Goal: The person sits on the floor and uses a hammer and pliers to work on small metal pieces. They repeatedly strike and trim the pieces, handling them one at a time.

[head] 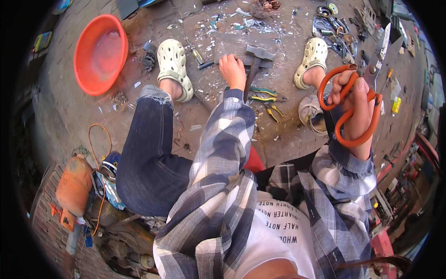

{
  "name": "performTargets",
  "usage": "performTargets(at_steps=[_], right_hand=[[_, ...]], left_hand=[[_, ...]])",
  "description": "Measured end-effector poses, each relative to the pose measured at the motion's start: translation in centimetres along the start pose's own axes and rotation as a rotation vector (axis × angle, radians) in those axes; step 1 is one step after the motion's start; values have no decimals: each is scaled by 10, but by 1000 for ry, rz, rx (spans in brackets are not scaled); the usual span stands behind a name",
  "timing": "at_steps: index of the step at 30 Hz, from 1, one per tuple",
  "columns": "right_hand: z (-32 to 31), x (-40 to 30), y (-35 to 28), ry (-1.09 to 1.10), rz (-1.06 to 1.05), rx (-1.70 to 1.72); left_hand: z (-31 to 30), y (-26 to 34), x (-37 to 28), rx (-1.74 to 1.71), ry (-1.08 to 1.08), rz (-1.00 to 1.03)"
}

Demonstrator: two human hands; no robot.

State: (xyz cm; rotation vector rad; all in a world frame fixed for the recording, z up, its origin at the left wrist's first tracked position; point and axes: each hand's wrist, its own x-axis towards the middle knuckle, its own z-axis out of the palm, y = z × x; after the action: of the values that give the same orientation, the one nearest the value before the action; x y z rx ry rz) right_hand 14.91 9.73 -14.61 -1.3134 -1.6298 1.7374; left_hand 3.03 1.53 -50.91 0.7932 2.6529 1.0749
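My right hand [355, 101] is raised at the right. It grips large scissors by their orange loop handles [360, 139], with the metal blades [378, 62] parted and pointing away from me. My left hand [232, 73] is low over a flat plate [226, 45] on the ground, fingers curled down. What lies under those fingers is hidden. Just right of it rests a hammer [259, 52], its head on the plate and its handle towards me. A short dark rod [206, 65] lies left of the hand. Pliers with green and yellow handles [263, 92] lie nearer to me.
Scraps [247, 24] litter the ground beyond the plate. An orange basin [101, 55] stands at left, and a screwdriver [198, 55] lies beside my left clog [172, 66]. Metal parts [336, 31] are heaped beyond my right clog [312, 57]. An orange-painted tank [74, 185] is at lower left.
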Motion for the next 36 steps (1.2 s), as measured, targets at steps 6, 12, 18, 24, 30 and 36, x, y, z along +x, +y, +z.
performTargets(at_steps=[6, 12, 18, 24, 30, 36], right_hand=[[5, -1, -5, 32, 10, 2], [5, 4, 0, 28, -4, 8], [5, 5, 3, 30, 36, 4], [2, 5, 8, -2, 52, -21], [1, 9, 12, -63, 1, -37], [8, 13, 14, -96, -39, -40]], left_hand=[[-4, -6, -9, -47, 37, 180], [-5, -10, -28, -130, 66, 41], [-5, 1, -17, -101, 56, -7], [-8, 10, -9, -4, -28, 40], [-17, 11, 3, -226, 31, -72], [-114, 89, 26, -1336, -278, -497]])
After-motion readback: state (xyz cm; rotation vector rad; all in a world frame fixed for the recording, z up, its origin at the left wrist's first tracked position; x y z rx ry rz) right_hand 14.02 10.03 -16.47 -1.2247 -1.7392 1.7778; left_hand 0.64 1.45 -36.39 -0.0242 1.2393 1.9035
